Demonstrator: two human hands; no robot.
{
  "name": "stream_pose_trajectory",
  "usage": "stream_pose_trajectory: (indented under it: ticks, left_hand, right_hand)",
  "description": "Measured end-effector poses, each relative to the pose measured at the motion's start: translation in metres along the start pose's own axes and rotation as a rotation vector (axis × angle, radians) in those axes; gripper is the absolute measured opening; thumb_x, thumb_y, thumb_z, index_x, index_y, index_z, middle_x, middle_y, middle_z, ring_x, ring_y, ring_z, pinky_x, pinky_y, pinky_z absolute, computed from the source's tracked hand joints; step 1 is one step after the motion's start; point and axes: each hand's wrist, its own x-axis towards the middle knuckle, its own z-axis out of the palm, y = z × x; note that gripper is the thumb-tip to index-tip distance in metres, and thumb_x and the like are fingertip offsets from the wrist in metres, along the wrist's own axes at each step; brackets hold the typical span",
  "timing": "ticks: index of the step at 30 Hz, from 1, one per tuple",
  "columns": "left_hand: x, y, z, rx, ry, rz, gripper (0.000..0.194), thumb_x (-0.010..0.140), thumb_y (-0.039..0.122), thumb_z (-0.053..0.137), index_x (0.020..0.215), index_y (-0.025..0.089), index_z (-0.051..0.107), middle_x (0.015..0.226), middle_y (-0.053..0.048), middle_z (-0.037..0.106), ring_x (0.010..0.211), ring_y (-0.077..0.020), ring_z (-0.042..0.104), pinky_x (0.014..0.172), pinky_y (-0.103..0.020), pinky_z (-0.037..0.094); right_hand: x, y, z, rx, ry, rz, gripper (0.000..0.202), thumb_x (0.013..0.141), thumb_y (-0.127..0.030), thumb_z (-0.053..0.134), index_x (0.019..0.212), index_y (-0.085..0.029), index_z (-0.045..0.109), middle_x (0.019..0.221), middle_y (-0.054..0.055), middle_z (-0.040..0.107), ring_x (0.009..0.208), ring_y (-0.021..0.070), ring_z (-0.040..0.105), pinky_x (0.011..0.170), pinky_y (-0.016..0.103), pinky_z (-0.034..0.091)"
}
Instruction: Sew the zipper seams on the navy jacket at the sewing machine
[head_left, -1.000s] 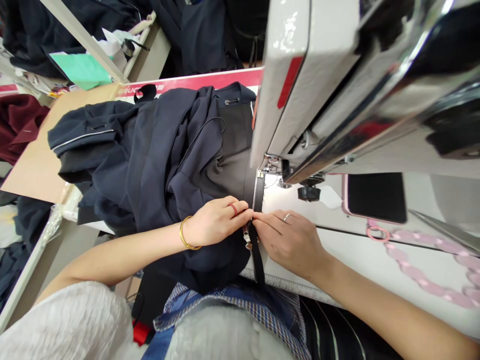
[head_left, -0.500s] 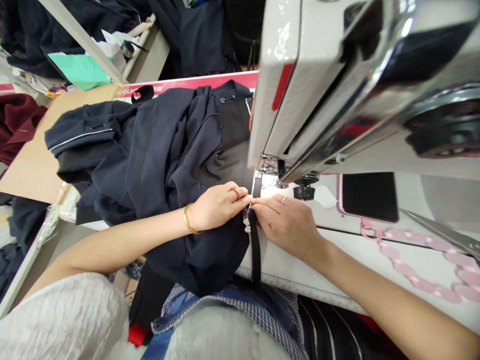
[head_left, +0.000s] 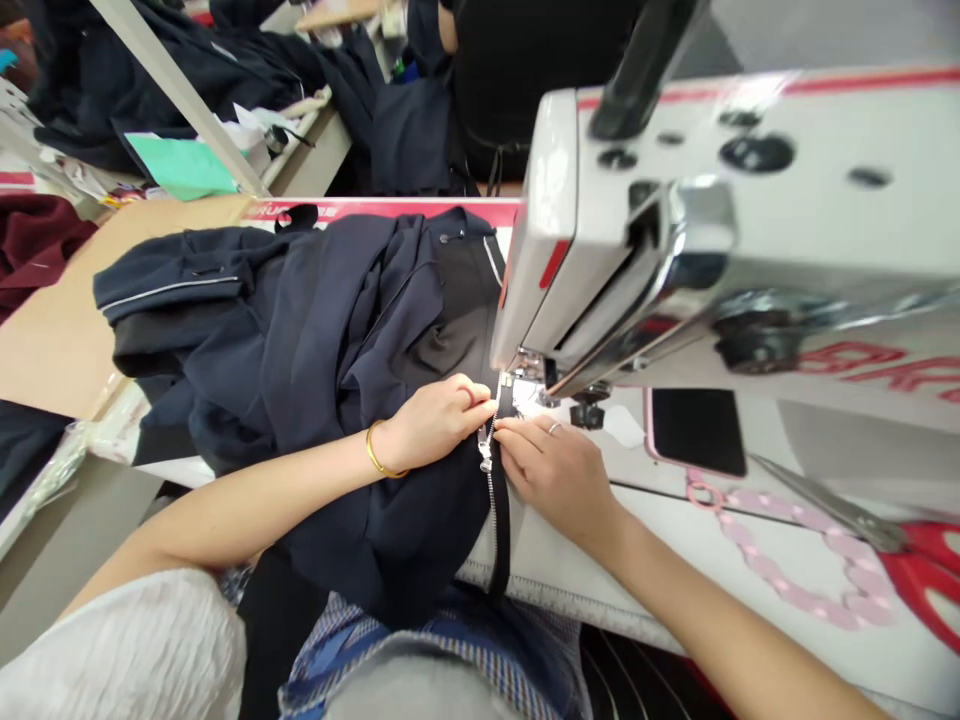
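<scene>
A dark navy garment (head_left: 315,340) is spread left of and in front of the sewing machine (head_left: 547,230). Along its right edge runs a black zipper (head_left: 500,520) with metal teeth and a silver slider (head_left: 484,452). My left hand (head_left: 437,420) rests on the garment, its fingertips pinching the fabric at the zipper's left side, just below the presser foot (head_left: 529,365). From the right, my right hand (head_left: 559,470) has its fingers together on the zipper tape, close to the left fingertips. The zipper's upper end lies by the presser foot.
Right of the machine's needle area lie a phone (head_left: 697,430), a pink beaded strap (head_left: 802,595) and red-handled scissors (head_left: 885,535). Brown board (head_left: 52,340) and maroon cloth (head_left: 37,245) are at the left. Green paper (head_left: 180,165) lies behind.
The view has shifted, showing more of the machine's arm and the scissors' red handles. My right fingertips sit slightly apart from my left ones, and the zipper below them lies flatter with more teeth showing.
</scene>
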Motion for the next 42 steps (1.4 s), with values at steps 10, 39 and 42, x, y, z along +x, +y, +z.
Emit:
stream_pose_trajectory:
  ticks: [10, 39, 42]
  left_hand:
    - [0.02, -0.018, 0.001, -0.011, -0.067, -0.076, 0.015, 0.086, 0.018, 0.045, 0.091, 0.018, 0.059, 0.088, -0.004, 0.056, 0.082, -0.0153, 0.048, 0.066, -0.023, 0.042]
    - [0.01, 0.004, -0.021, -0.093, -0.095, -0.223, 0.029, 0.086, 0.018, 0.038, 0.068, 0.012, 0.06, 0.073, -0.008, 0.056, 0.069, -0.0187, 0.054, 0.064, -0.029, 0.04]
    - [0.025, 0.002, -0.02, -0.035, -0.096, -0.25, 0.03, 0.085, 0.014, 0.034, 0.07, 0.01, 0.06, 0.074, -0.013, 0.057, 0.072, -0.0235, 0.056, 0.067, -0.034, 0.042]
  right_hand:
    - [0.019, 0.02, 0.005, -0.086, -0.189, 0.103, 0.018, 0.084, -0.016, 0.044, 0.079, -0.018, 0.061, 0.078, 0.002, 0.063, 0.072, 0.0141, 0.054, 0.063, 0.024, 0.034]
    - [-0.008, -0.059, 0.008, 0.593, 0.175, 0.61, 0.026, 0.079, -0.011, 0.039, 0.086, -0.02, 0.061, 0.093, 0.003, 0.065, 0.09, 0.0171, 0.06, 0.08, 0.03, 0.045]
    - [-0.007, -0.06, 0.009, 0.535, 0.15, 0.599, 0.029, 0.075, -0.006, 0.039, 0.086, -0.021, 0.061, 0.091, 0.003, 0.065, 0.088, 0.0174, 0.06, 0.079, 0.029, 0.045]
